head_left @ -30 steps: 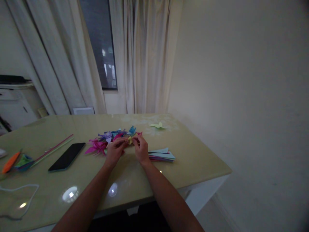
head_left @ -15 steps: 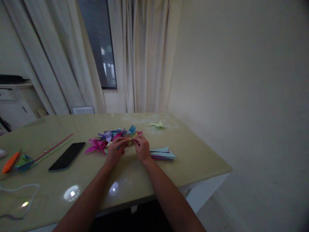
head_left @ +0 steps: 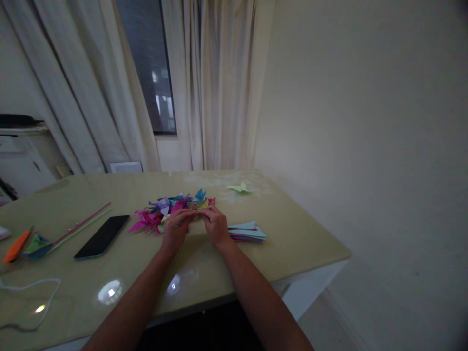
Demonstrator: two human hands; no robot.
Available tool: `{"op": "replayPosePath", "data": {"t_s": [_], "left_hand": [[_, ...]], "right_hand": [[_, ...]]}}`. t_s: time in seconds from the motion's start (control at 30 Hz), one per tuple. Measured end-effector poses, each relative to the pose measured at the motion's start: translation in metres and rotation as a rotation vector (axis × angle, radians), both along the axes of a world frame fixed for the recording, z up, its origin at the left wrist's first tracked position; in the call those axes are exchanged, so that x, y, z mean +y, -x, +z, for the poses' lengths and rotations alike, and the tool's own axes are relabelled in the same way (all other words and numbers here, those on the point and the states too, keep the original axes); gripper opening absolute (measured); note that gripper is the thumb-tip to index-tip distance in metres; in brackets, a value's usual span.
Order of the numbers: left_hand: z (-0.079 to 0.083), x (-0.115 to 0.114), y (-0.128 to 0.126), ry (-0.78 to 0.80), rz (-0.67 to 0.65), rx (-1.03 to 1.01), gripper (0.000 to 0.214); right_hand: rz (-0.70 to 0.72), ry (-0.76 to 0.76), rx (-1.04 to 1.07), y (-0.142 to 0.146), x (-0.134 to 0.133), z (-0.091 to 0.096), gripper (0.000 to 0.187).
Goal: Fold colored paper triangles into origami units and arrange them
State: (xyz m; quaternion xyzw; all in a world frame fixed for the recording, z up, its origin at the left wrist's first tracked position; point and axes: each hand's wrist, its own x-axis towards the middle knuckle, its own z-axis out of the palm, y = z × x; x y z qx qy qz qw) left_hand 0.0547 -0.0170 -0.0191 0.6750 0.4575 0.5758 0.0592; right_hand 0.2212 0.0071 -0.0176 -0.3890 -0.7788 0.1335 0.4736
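Observation:
My left hand [head_left: 176, 227] and my right hand [head_left: 215, 223] meet fingertip to fingertip over the table. Both are closed in a pinch on a small piece of yellowish folded paper [head_left: 196, 217], mostly covered by the fingers. Just behind them lies a pile of folded paper shapes, with magenta pieces [head_left: 146, 220] at the left, a lilac one [head_left: 164, 205] and a blue one [head_left: 200, 195] at the back. A stack of light blue and purple paper pieces [head_left: 248, 232] rests beside my right wrist.
A pale green folded paper [head_left: 240, 188] sits at the table's far right. Left of my hands are a black phone [head_left: 103, 237], thin pink and green sticks [head_left: 82, 225], a green-blue paper piece [head_left: 38, 246], an orange object [head_left: 17, 246] and a white cable [head_left: 51, 292].
My fingertips have drawn closer together and cover more of the yellowish paper. The pile and the other things on the table stay where they were.

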Motion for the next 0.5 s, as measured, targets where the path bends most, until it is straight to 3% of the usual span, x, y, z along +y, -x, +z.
{"op": "replayPosePath", "data": {"t_s": [0.23, 0.5], "left_hand": [[0.003, 0.001, -0.001, 0.085, 0.075, -0.181, 0.03], [0.002, 0.005, -0.004, 0.174, -0.018, -0.335, 0.045]], "right_hand": [[-0.011, -0.018, 0.143, 0.0, 0.001, 0.006, 0.02], [-0.076, -0.001, 0.265, 0.001, 0.002, 0.012, 0.017]]}}
